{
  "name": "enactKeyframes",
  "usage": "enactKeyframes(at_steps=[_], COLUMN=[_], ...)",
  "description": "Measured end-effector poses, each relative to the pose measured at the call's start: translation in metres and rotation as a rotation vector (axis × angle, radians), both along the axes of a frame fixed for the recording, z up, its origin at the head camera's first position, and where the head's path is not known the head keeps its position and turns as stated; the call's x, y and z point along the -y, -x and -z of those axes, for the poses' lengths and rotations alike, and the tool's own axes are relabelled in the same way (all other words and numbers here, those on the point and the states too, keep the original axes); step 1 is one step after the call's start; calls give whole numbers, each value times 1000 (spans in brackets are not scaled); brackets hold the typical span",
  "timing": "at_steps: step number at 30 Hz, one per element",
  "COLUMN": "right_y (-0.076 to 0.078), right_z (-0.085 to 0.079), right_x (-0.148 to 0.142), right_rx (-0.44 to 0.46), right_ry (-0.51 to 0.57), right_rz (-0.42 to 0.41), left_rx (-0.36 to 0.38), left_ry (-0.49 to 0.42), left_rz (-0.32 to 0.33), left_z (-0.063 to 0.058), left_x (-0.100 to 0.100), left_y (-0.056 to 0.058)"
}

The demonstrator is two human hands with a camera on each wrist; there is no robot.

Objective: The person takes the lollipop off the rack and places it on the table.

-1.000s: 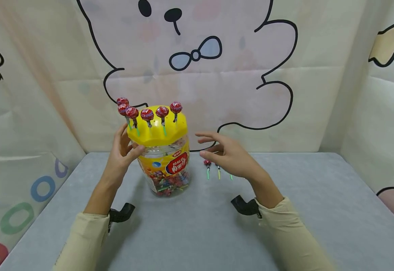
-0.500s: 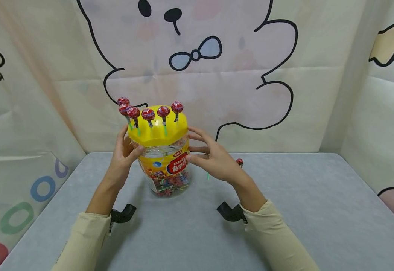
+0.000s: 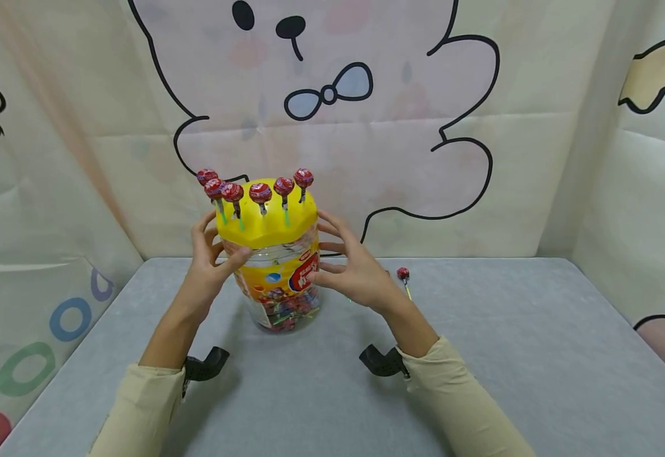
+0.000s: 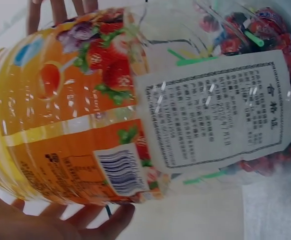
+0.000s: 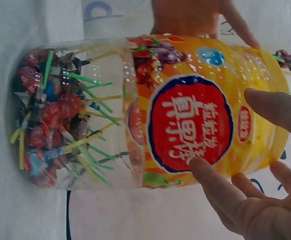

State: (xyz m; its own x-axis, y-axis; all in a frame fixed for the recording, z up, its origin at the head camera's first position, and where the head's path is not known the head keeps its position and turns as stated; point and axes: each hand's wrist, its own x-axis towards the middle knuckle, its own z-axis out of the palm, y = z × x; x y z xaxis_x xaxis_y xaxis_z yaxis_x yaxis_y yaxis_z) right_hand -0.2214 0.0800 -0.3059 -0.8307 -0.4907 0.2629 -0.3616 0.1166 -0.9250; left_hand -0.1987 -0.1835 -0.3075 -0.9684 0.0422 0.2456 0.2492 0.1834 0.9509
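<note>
A clear plastic candy jar [image 3: 277,279] with an orange wrapper stands on the table in the head view. Its yellow lid [image 3: 258,231] bears several upright red-wrapped lollipops [image 3: 260,193] along the rim. My left hand [image 3: 206,282] holds the jar's left side, thumb across the front below the lid. On the opposite side my right hand [image 3: 361,273] holds the jar, fingers partly hidden behind it and thumb near the red logo [image 5: 190,125]. Wrapped lollipops [image 5: 50,115] with green and yellow sticks fill the bottom. A white printed label [image 4: 215,110] shows in the left wrist view.
A loose lollipop [image 3: 403,274] lies on the grey table [image 3: 309,393] behind my right wrist; part of another shows beside that hand. Behind the table hangs a pale curtain [image 3: 401,165] with a cartoon print.
My right hand has moved left from beside the jar onto its right side. The jar has turned, its front logo and lid lollipops shifting to the right. My left hand stays on it.
</note>
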Motion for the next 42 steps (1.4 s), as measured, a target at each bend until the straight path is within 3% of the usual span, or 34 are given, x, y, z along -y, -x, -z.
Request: enactKeyframes(at_steps=[11, 17, 21, 24, 32, 42], right_y=[2, -3, -3, -2, 4, 22], right_z=[4, 1, 1, 2, 3, -11], right_x=[1, 5, 6, 6, 8, 4], right_rx=[-21, -28, -35, -36, -54, -54], right_ry=[29, 38, 45, 45, 16, -67], right_rz=[-5, 28, 31, 24, 30, 20], left_rx=[58, -24, -77, -79, 8, 22], left_ry=[39, -55, -57, -55, -63, -7], left_rz=[-83, -20, 0, -40, -163, -226], left_z=[-7, -3, -1, -2, -9, -10], left_x=[-8, -1, -2, -5, -18, -26], left_y=[-8, -3, -1, -3, -13, -18])
